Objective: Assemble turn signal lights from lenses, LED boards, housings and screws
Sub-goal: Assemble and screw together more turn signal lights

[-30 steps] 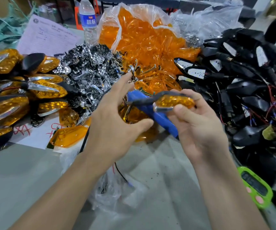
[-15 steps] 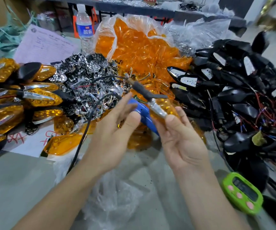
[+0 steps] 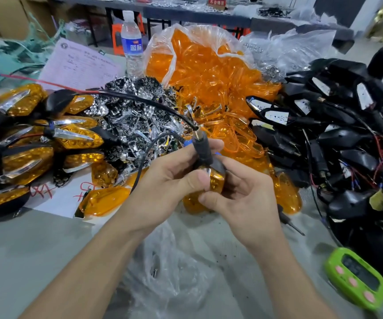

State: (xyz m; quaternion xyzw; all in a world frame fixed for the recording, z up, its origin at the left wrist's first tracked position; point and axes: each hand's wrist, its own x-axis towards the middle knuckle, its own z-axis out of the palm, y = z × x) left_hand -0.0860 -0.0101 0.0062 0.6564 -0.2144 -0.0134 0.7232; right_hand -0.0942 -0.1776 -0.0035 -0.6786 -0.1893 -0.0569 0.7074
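Between left hand (image 3: 162, 189) and right hand (image 3: 243, 201) | turn signal light (image 3: 216, 180) | gripped

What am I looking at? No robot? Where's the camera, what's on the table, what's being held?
No machine here: these are a person's two bare hands, filmed by one wide-angle camera worn on the head, looking forward and down. The left hand and right hand both grip one turn signal light, amber lens below its black stem. On the table lie finished lights at left, chrome reflectors, a bag of orange lenses, black wired housings at right, and a green timer.
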